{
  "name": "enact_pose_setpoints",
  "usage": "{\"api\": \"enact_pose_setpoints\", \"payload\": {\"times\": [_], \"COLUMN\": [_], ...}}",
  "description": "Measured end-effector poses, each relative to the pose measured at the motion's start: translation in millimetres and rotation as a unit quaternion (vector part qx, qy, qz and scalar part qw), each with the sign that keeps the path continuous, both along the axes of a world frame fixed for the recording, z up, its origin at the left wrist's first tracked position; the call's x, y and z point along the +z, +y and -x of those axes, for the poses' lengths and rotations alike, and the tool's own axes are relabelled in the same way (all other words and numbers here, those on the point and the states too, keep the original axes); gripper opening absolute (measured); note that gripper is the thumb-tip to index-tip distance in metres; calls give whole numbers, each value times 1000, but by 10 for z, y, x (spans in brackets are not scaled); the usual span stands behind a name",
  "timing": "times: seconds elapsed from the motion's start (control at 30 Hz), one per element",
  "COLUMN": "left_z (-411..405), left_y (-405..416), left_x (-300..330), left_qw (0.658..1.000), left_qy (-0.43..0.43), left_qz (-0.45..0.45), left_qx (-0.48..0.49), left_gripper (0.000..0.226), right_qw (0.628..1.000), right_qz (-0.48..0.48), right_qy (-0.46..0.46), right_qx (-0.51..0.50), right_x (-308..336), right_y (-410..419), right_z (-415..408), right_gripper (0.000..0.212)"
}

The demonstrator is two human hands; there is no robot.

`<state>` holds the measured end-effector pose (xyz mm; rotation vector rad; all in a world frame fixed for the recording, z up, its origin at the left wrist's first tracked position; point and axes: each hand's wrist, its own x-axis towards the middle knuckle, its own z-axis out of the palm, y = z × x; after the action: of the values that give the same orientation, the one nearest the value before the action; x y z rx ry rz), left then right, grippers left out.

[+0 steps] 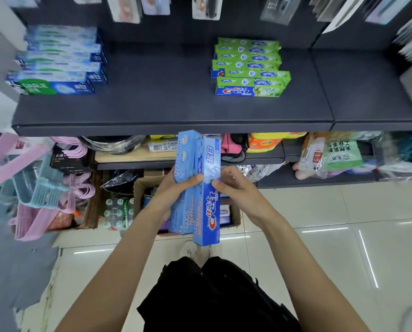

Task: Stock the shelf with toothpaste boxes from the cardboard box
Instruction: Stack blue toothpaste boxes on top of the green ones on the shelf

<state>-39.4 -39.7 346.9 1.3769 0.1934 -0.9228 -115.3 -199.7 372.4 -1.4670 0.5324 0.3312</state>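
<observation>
Blue toothpaste boxes, gripped by left hand and pinched by right hand, could have slid apart and fallen.

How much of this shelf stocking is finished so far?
Partly done. Two stacks already sit on the dark shelf: Darlie boxes at the left and green Crest boxes at the right, with bare shelf between them. In hand: the left hand grips blue Crest boxes, and the right hand touches them. Left to do: the cardboard box on the floor holds more boxes.
</observation>
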Motion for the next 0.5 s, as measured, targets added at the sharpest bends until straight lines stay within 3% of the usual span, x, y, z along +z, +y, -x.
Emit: {"api": "enact_pose_setpoints", "payload": {"times": [0.1, 0.27, 0.37, 0.5], "left_z": [-53, -111, -158, -234], "left_y": [-4, -64, -145, -327], "left_x": [83, 118, 119, 123], "left_qw": [1000, 1000, 999, 991], "left_qy": [-2, -8, -31, -100], "left_qz": [8, 1, -22, -53], "left_qx": [-9, 18, 17, -67], "left_gripper": [61, 50, 58, 63], "right_qw": [1000, 999, 997, 994], "right_qz": [-24, -10, -4, -10], "right_qy": [3, -14, -15, -41], "right_qx": [11, -39, -78, -103], "right_x": [45, 35, 1, 0], "right_y": [14, 9, -91, -407], "right_z": [-35, -81, -130, -208], "right_gripper": [33, 34, 64, 93]}}
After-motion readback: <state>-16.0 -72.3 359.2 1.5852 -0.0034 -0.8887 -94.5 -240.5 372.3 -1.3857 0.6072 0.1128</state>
